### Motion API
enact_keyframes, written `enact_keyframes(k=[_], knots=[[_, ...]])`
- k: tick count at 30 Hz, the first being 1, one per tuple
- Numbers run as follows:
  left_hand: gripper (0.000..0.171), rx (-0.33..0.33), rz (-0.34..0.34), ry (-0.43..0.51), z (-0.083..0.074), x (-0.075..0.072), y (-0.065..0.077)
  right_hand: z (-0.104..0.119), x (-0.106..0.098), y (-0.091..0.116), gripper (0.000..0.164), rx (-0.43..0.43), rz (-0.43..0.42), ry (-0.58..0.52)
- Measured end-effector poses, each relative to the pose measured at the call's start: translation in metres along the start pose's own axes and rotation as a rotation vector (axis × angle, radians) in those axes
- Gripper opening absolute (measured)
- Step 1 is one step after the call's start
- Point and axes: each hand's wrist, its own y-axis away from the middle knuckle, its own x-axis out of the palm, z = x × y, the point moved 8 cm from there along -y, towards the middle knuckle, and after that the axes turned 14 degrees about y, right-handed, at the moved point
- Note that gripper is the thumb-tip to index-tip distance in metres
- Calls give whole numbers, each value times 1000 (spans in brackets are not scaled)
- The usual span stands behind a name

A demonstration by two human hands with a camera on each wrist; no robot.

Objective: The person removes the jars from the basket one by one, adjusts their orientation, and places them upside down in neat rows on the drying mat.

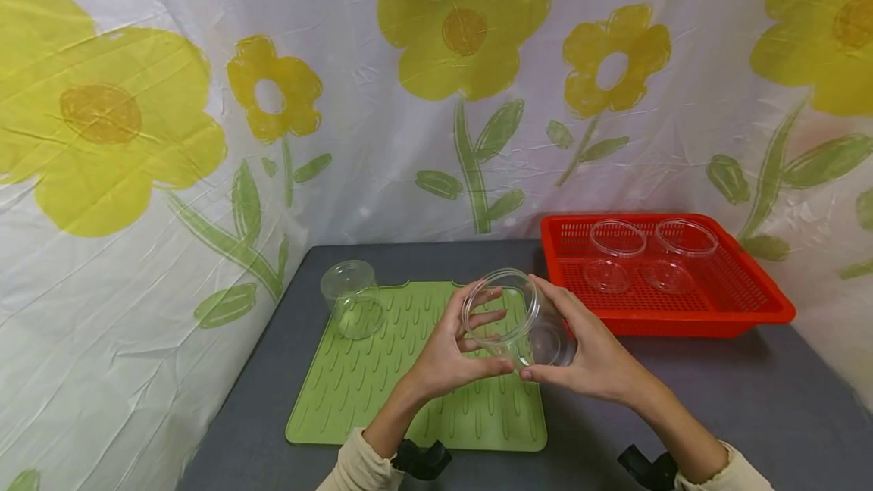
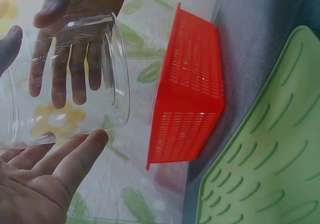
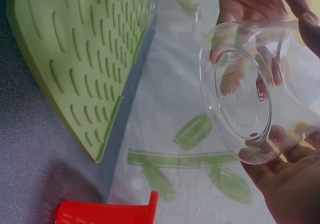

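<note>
Both hands hold a clear plastic jar (image 1: 542, 336) above the right part of a green ribbed mat (image 1: 409, 400). It is tilted, with its round mouth turned up toward the head camera. The left hand (image 1: 446, 351) grips the rim side, its fingers showing through the clear wall. On the other side, the right hand (image 1: 596, 347) grips the body near the base. Embossed marks show on the round base (image 3: 242, 98) in the right wrist view. No lid is on the mouth. Another clear jar (image 1: 352, 301) stands at the mat's far left corner.
At the back right stands a red perforated basket (image 1: 671, 324) with two clear jars, a left one (image 1: 608, 275) and a right one (image 1: 671, 275). The dark grey table (image 1: 614, 445) runs up to a flower-printed curtain (image 1: 355, 173) behind and at the sides.
</note>
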Motion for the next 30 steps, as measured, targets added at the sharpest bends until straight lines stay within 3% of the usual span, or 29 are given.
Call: enact_keyframes(k=[8, 17, 23, 30], knots=[[114, -31, -4, -21, 1, -3, 2, -1, 1, 2, 111, 6, -2, 7], [119, 19, -17, -256, -19, -13, 0, -4, 3, 4, 111, 12, 12, 62], [115, 31, 23, -421, -32, -11, -6, 0, 7, 2, 113, -31, 26, 148], [109, 2, 73, -575, -38, -5, -7, 5, 9, 0, 111, -59, 47, 212]])
